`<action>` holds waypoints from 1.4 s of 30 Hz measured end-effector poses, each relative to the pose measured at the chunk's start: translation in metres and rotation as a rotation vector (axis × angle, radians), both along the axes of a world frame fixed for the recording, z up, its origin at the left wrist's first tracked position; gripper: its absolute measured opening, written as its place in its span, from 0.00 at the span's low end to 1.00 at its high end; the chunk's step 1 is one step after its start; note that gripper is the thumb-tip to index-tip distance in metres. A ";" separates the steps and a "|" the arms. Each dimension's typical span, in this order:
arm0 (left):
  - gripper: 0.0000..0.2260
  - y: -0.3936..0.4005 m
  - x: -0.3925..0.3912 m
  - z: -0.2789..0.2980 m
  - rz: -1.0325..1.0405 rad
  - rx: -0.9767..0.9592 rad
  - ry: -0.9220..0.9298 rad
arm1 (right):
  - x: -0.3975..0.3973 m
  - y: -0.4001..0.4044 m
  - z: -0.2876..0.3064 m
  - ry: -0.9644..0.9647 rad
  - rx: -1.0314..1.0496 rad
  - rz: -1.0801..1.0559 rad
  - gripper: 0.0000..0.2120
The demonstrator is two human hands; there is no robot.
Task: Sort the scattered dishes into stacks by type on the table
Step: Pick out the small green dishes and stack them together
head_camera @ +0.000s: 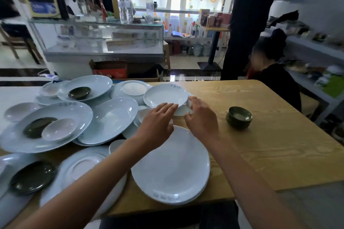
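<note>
A small white plate (165,95) sits tilted on a white bowl (183,112) at the middle of the wooden table (270,145). My left hand (158,121) reaches forward, its fingertips resting on the plate's near rim. My right hand (202,115) curls round the side of the white bowl under the plate. A stack of large white oval plates (171,165) lies just below both hands. A stack of small dark green bowls (239,117) stands to the right. On the left, large white plates (111,119), dark saucers (32,176) and small pale dishes (59,129) lie scattered and overlapping.
An upturned white plate (134,89) lies behind the small plate. One person sits at the table's far right corner (275,72) and another stands behind (249,24). A glass counter (104,42) and shelves stand beyond the table.
</note>
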State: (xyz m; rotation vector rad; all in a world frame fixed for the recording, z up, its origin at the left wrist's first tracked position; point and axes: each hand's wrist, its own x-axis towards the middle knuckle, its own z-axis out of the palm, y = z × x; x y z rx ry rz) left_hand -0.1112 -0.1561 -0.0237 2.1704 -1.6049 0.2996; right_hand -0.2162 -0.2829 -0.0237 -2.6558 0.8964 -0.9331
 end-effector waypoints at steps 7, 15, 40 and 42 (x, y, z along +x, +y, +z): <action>0.29 0.068 0.048 0.006 0.195 -0.033 0.048 | 0.066 0.053 0.011 0.061 -0.020 0.185 0.26; 0.26 0.147 0.101 0.006 0.398 -0.071 0.068 | 0.130 0.123 0.008 0.107 -0.040 0.366 0.25; 0.46 0.231 0.266 0.006 0.504 0.805 0.183 | 0.209 0.226 -0.003 0.154 0.027 0.627 0.25; 0.41 0.229 0.271 0.005 0.480 0.804 0.151 | 0.211 0.228 -0.005 0.150 0.027 0.633 0.25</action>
